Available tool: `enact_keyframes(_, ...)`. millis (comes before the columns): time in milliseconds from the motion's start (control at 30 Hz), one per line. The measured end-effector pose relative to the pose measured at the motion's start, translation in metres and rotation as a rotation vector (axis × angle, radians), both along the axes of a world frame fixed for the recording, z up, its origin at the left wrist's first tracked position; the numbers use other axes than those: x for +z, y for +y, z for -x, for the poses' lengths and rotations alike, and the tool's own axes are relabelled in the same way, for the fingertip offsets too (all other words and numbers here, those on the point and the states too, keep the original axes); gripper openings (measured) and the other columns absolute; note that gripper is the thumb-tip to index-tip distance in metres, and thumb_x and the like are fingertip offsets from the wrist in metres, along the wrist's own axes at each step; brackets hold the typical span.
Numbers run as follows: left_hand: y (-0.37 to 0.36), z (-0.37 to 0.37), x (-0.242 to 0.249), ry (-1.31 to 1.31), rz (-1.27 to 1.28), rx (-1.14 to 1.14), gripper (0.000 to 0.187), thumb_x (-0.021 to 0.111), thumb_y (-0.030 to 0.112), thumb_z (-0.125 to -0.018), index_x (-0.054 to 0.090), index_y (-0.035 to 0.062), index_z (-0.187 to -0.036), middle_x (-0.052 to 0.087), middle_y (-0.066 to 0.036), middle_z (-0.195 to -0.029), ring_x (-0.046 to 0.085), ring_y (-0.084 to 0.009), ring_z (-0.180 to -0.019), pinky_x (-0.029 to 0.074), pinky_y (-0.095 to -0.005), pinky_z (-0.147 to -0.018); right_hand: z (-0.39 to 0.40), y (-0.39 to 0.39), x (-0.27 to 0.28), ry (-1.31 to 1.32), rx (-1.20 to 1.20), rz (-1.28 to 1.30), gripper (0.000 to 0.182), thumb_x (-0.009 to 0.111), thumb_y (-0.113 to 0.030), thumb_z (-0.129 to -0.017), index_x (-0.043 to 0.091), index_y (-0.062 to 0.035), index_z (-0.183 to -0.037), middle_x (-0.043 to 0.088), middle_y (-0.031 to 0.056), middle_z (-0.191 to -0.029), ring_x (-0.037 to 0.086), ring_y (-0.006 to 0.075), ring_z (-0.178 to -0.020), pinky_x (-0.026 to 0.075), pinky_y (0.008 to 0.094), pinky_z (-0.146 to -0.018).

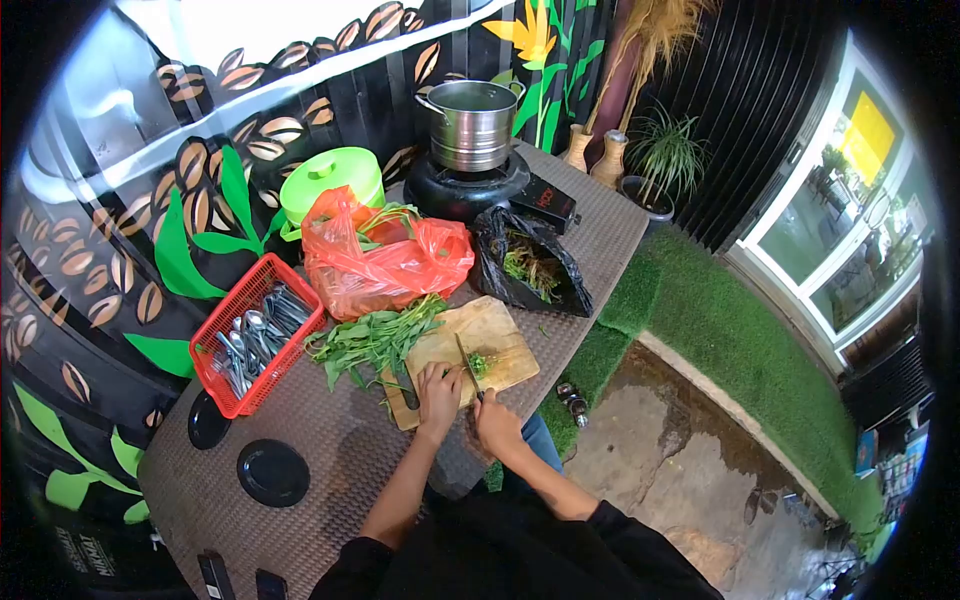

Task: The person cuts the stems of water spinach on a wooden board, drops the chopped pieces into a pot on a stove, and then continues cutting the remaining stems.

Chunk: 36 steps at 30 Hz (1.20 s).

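My right hand (496,424) grips the handle of a knife (467,359), whose blade points away from me over a wooden cutting board (515,350). Against the blade's right side lies a small heap of chopped greens (481,366). My left hand (439,396) rests on the board just left of the knife, fingers bent and pressed together. Whatever may be under those fingers is hidden. A bunch of long leafy greens (375,343) lies beside the board and overlaps its left edge.
Behind the board sit a red plastic bag (375,265) of greens and a black bag (530,265) holding trimmings. A steel pot (470,130) stands on a black stove (455,190). Left are a red cutlery basket (240,385), a green lidded container (335,180) and a black plate (273,473).
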<state>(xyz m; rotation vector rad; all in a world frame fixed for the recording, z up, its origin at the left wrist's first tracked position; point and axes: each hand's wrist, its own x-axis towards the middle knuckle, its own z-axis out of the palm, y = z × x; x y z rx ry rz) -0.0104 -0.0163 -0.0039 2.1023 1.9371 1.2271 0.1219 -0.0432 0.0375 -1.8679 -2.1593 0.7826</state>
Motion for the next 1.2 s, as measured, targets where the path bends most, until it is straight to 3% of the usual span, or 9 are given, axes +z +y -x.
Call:
enact_keyframes(767,-0.002,-0.001,-0.001,-0.099,0.009,0.006,0.012,0.061,0.003,-0.076,0.068,0.0011,-0.086,0.059,-0.009,-0.082,0.053,-0.0262,-0.087,0.041,-0.0374,-0.082,0.012,0.026,-0.028,0.029,0.002,-0.113,0.034,0.041,-0.033,-0.094,0.041,0.0000,-0.100,0.063,0.0272,-0.076,0.064,0.0422,-0.072,0.051,0.0516,-0.061)
enact_keyframes(900,-0.008,-0.001,0.005,-0.088,0.006,-0.025,0.017,0.058,0.001,-0.077,0.067,-0.0011,-0.092,0.059,-0.011,-0.084,0.053,-0.0270,-0.090,0.040,-0.0378,-0.084,0.012,0.010,-0.015,0.015,-0.027,-0.143,0.033,0.040,-0.033,-0.094,0.041,-0.0002,-0.100,0.063,0.0269,-0.074,0.064,0.0422,-0.071,0.051,0.0516,-0.062)
enact_keyframes(967,-0.010,-0.001,0.005,-0.097,0.027,-0.044,0.020,0.057,-0.001,-0.077,0.067,-0.0017,-0.095,0.059,-0.011,-0.085,0.052,-0.0273,-0.091,0.040,-0.0383,-0.085,0.015,0.007,-0.016,0.005,-0.042,0.027,0.034,0.039,-0.033,-0.095,0.041,0.0000,-0.102,0.062,0.0273,-0.076,0.063,0.0435,-0.072,0.051,0.0524,-0.064)
enact_keyframes(1067,-0.014,0.005,0.004,-0.035,0.060,-0.074,0.025,0.055,-0.003,-0.078,0.065,-0.0033,-0.101,0.060,-0.013,-0.088,0.053,-0.0292,-0.090,0.041,-0.0385,-0.085,0.007,0.022,-0.014,0.038,-0.004,0.003,0.034,0.038,-0.033,-0.095,0.042,0.0002,-0.102,0.062,0.0291,-0.081,0.062,0.0445,-0.076,0.050,0.0528,-0.066)
enact_keyframes(1200,-0.005,0.008,0.007,-0.244,0.102,-0.079,0.028,0.054,-0.005,-0.079,0.063,-0.0035,-0.105,0.061,-0.017,-0.092,0.056,-0.0329,-0.086,0.045,-0.0393,-0.080,0.005,0.015,-0.001,0.036,0.019,-0.002,0.034,0.038,-0.032,-0.095,0.044,0.0007,-0.101,0.061,0.0297,-0.082,0.062,0.0446,-0.077,0.049,0.0528,-0.066)
